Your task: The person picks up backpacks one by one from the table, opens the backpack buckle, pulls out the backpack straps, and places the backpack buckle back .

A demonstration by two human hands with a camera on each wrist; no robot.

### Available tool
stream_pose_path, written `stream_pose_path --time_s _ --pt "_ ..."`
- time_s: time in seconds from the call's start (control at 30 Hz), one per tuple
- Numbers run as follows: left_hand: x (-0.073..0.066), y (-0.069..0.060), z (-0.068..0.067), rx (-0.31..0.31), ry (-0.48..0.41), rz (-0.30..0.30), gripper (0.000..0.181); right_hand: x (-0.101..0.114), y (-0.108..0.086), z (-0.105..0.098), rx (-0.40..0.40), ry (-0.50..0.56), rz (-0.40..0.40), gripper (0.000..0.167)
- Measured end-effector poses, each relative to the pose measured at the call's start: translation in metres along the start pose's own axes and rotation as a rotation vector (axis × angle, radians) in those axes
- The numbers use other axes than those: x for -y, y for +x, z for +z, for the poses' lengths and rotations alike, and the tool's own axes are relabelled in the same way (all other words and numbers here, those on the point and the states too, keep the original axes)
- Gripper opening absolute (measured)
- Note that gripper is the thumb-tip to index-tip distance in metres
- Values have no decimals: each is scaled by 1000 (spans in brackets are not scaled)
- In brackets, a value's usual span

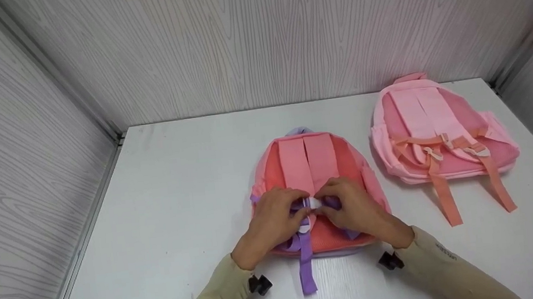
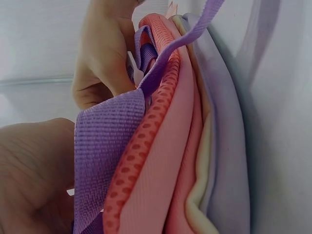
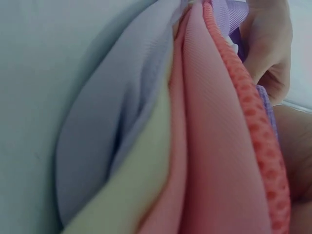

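Note:
A coral-pink backpack (image 1: 320,161) lies with its shoulder straps facing up, in the middle of the white table. My left hand (image 1: 273,215) and right hand (image 1: 354,207) meet over its lower middle, thumbs and fingers pinching a small white buckle (image 1: 315,203) on purple webbing from both sides. The fingers partly cover it, so whether its halves are joined cannot be seen. Below the left hand a purple strap (image 1: 307,269) hangs from a white adjuster (image 1: 304,226) past the bag's bottom edge. The left wrist view shows purple webbing (image 2: 109,141) beside the coral mesh back panel (image 2: 141,146).
A light pink backpack (image 1: 420,108) with orange straps (image 1: 445,197) lies at the right of the table (image 1: 177,193). Its white-and-orange buckle strap runs across its back. Grained panels (image 1: 245,42) enclose the table at the back and both sides.

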State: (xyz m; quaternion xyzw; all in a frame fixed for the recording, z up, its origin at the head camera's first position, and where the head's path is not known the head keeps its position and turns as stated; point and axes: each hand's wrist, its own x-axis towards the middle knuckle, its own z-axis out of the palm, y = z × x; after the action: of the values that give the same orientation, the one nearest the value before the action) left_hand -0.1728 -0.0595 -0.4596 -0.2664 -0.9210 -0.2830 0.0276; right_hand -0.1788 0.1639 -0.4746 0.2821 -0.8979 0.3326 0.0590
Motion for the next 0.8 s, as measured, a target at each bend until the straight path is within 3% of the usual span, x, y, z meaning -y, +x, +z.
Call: stream_pose_path --time_s 0.17,0.43,0.8 --pt "1 -1 0 -8 -2 1 27 -1 -1 0 -27 20 -63 18" --pt "0 3 2 1 -28 -32 26 -2 -3 -8 -18 8 -88 19" --pt "-2 3 2 -30 -68 0 20 2 -5 -20 -37 -45 -137 20"
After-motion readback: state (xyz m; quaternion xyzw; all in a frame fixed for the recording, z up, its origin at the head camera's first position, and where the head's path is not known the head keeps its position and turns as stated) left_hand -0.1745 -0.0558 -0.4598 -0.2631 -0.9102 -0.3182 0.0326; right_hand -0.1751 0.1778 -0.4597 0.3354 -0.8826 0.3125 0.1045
